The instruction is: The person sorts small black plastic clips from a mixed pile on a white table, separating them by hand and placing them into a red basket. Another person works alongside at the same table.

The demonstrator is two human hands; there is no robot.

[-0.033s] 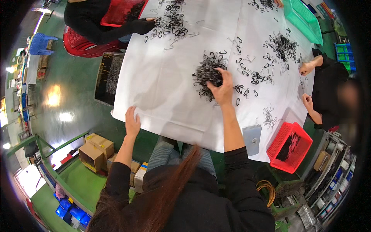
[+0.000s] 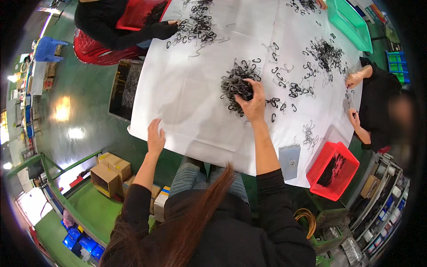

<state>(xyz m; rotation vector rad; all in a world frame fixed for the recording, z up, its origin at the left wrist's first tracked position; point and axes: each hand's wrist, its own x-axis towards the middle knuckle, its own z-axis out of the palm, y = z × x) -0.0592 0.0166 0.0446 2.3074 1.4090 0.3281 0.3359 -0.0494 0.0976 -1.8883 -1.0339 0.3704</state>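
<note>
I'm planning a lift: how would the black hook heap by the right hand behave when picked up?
The hook heap would probably lift in clumps, since its curves overlap. Parts would likely drop: the right hand spans only one side. With thin strands, it may be light.

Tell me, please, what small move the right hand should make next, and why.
Perhaps the right hand should close its thumb and fingers a little more around the pile of black hooks, since they stand apart with hooks between them at the pile's right side. The left hand is at the table's near edge, away from the pile.
</note>
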